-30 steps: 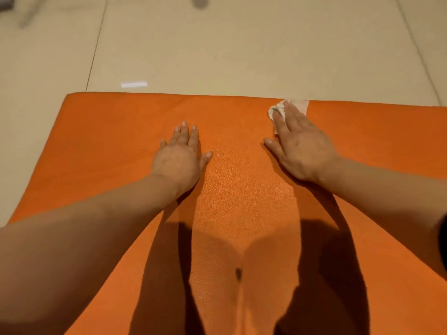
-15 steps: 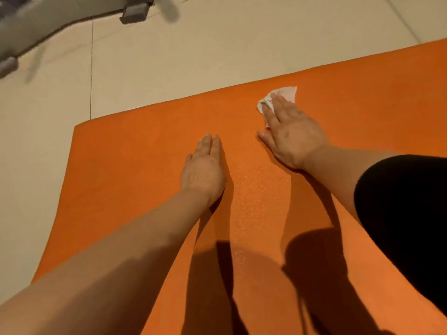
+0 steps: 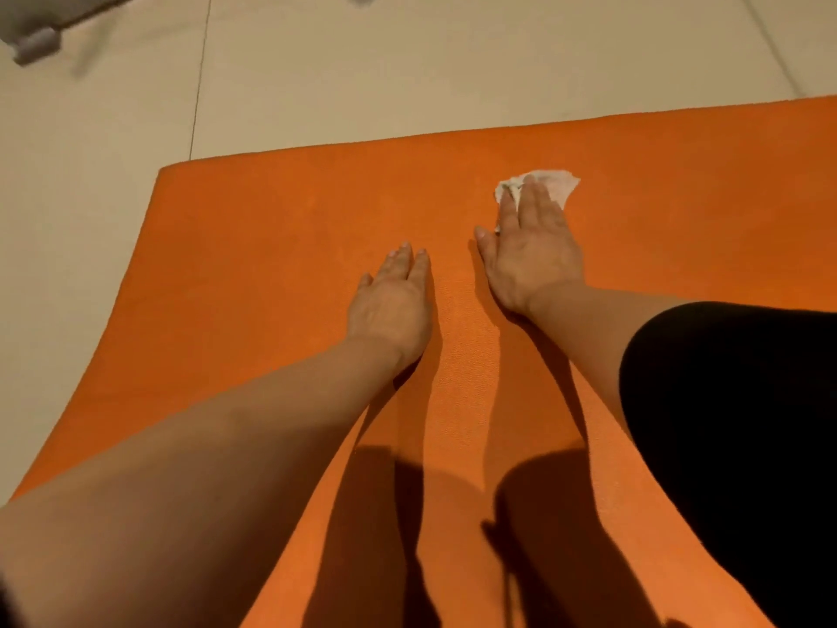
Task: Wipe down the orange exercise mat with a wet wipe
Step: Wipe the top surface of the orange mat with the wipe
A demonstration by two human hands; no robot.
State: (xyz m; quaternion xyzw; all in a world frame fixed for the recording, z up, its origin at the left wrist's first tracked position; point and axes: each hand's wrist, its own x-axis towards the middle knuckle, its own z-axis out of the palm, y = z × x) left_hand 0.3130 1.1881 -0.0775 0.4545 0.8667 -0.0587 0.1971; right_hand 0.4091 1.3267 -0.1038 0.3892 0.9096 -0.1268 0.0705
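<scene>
The orange exercise mat (image 3: pixel 253 274) lies flat on the floor and fills most of the view. My right hand (image 3: pixel 530 256) presses flat on a crumpled white wet wipe (image 3: pixel 555 183), which sticks out past my fingertips a short way from the mat's far edge. My left hand (image 3: pixel 392 305) rests palm down on the mat just left of the right hand, fingers together, holding nothing.
Beige floor tiles (image 3: pixel 407 74) surround the mat beyond its far and left edges. A grey foot of some equipment (image 3: pixel 36 45) stands on the floor at the top left. A black-clothed part of my body (image 3: pixel 733 423) covers the right side.
The view has swung left and tilted. My right hand with the wipe has pulled back from the mat's far edge. My left hand stays planted on the mat, its fingers now closed together.
</scene>
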